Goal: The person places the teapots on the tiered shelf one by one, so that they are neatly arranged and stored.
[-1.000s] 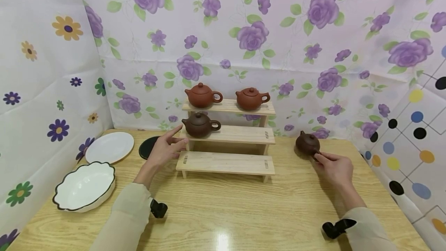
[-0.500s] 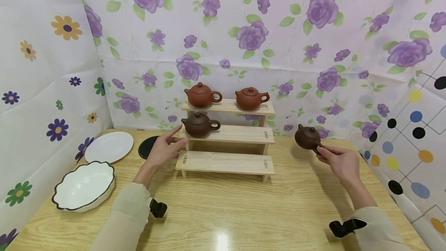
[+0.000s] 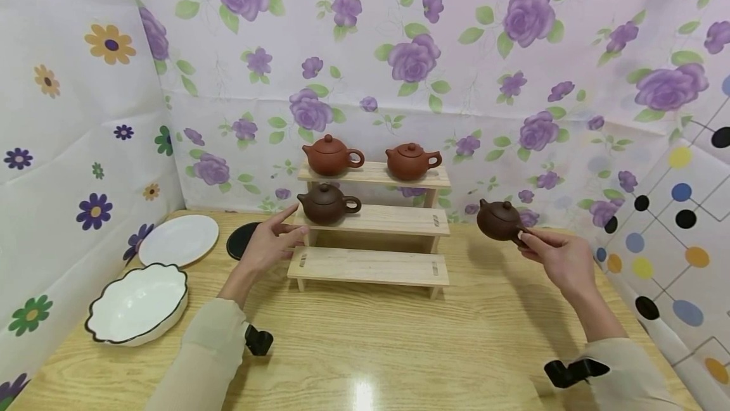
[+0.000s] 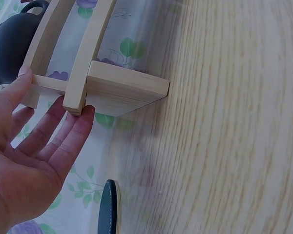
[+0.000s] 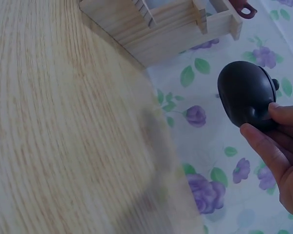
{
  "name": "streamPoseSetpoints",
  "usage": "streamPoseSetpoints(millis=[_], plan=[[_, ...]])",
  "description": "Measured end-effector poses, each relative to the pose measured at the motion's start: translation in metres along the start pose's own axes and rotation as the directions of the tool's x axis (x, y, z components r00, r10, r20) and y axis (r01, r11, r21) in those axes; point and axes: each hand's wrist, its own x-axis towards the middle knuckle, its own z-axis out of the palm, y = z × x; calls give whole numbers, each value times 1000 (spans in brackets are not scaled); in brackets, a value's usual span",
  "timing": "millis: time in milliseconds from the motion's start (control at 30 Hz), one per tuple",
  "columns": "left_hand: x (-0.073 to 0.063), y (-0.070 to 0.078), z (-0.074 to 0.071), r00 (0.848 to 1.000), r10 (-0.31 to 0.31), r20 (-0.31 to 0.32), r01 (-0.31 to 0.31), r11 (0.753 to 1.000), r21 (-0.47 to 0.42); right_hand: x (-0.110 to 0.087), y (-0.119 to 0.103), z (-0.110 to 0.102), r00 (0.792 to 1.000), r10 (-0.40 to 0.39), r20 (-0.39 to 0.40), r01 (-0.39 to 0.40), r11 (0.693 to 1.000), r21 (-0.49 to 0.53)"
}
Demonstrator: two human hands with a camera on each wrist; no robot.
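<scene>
My right hand (image 3: 561,263) pinches a dark brown teapot (image 3: 498,220) by its handle, holding it above the table at the right. The right wrist view shows that teapot (image 5: 246,95) dark and side-on, thumb and fingers at its handle end. At the left end of a three-step wooden rack (image 3: 371,265), my left hand (image 3: 267,247) grips the edge between thumb and fingers. Another dark brown teapot (image 3: 325,205) stands on the middle step near that hand. Two reddish-brown teapots, one left (image 3: 329,156) and one right (image 3: 409,162), sit on the top step.
A white plate (image 3: 179,240) and a scalloped white bowl (image 3: 139,306) with a dark rim lie at the left of the wood-grain table (image 3: 365,335). Behind the left hand is a round dark coaster (image 3: 238,241). Flowered cloth (image 3: 371,31) hangs close behind the rack.
My right hand has lifted the dark brown teapot off the table and moved it slightly left, the hand itself shifting a little right. My left hand stays at the rack.
</scene>
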Motion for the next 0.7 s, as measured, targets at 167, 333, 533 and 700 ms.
streamPoseSetpoints(millis=[167,333,533,700], plan=[[0,0,0,1000,2,-2,-2,1000,0,-1,-7,0,1000,-27,11,28,1000,-14],[0,-1,0,1000,4,-2,-4,1000,1,-2,-13,-1,998,-48,35,49,999,-18],[0,0,0,1000,0,-5,0,1000,5,-4,-21,0,995,-82,61,83,997,-2],[0,0,0,1000,1,-7,-1,1000,11,-5,-27,0,993,-90,73,91,996,-12]])
